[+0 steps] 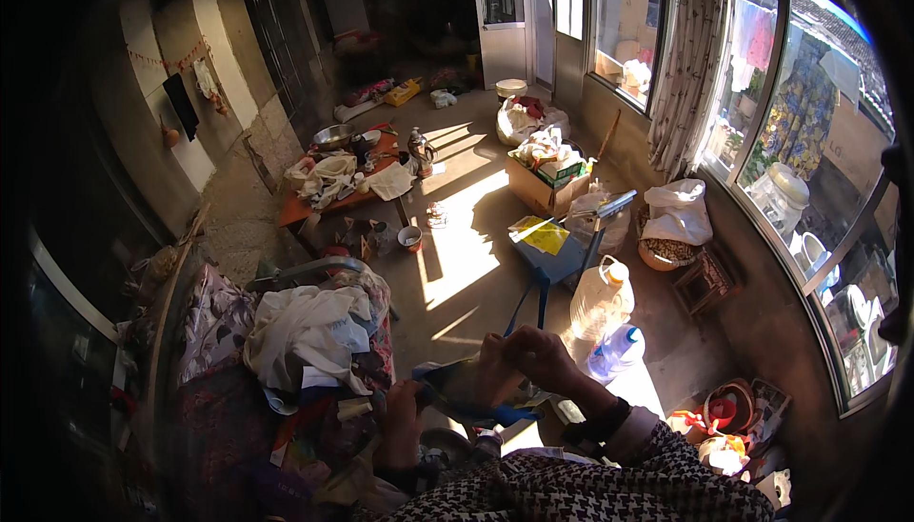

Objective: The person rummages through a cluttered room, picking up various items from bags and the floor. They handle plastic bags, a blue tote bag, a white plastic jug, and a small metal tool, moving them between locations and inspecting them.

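Low in front of me, my left hand grips the left edge of a limp dark blue piece of material, possibly a bag. My right hand is raised over its right side with the fingers bent together. Whether something thin is pinched there is too blurred to tell. Just beyond the right hand, a blue strap loop rises towards a blue long-handled dustpan or scoop with a yellow sheet on it. Right of the hand stand a large clear plastic jug with an orange cap and a bluish plastic bottle.
At left, white cloth is heaped on a patterned seat. Beyond is a low orange table with cloths and a metal basin. A filled cardboard box and a basket stand right, below windows. A paper cup is on the floor.
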The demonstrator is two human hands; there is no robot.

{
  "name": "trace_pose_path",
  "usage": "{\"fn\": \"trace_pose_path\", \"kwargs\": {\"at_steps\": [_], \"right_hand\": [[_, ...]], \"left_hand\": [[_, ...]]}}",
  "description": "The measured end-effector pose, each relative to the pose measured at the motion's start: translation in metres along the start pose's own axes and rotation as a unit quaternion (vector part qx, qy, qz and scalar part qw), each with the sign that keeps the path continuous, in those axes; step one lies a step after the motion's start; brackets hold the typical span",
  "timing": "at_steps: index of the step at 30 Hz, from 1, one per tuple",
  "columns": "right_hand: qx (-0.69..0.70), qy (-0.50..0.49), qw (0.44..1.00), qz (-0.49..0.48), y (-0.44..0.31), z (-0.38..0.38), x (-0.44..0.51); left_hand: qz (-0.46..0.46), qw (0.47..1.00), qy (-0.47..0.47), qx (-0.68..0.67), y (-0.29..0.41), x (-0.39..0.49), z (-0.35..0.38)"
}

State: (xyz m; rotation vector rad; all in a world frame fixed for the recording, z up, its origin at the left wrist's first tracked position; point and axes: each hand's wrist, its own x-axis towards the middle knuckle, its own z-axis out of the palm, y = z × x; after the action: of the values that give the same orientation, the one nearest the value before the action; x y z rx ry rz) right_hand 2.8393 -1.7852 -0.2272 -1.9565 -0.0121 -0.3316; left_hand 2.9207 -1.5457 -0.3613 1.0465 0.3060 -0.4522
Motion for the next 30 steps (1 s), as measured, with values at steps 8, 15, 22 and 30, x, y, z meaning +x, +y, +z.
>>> {"fn": "trace_pose_path", "kwargs": {"at_steps": [8,15,22,30], "right_hand": [[0.003,0.072,0.997,0.034,0.043,-0.031,0.175],[-0.013,0.09,0.996,0.015,0.083,-0.045,0.297],[0.126,0.08,0.989,-0.01,0.159,-0.071,0.433],[0.17,0.045,0.984,0.038,0.222,-0.105,0.591]], "left_hand": [[-0.038,0.997,-0.064,0.033,0.073,0.184,0.074],[-0.047,0.997,-0.065,0.009,0.109,0.315,0.117],[-0.065,0.996,-0.059,-0.012,0.147,0.459,0.169],[-0.068,0.996,-0.055,0.009,0.192,0.595,0.232]]}}
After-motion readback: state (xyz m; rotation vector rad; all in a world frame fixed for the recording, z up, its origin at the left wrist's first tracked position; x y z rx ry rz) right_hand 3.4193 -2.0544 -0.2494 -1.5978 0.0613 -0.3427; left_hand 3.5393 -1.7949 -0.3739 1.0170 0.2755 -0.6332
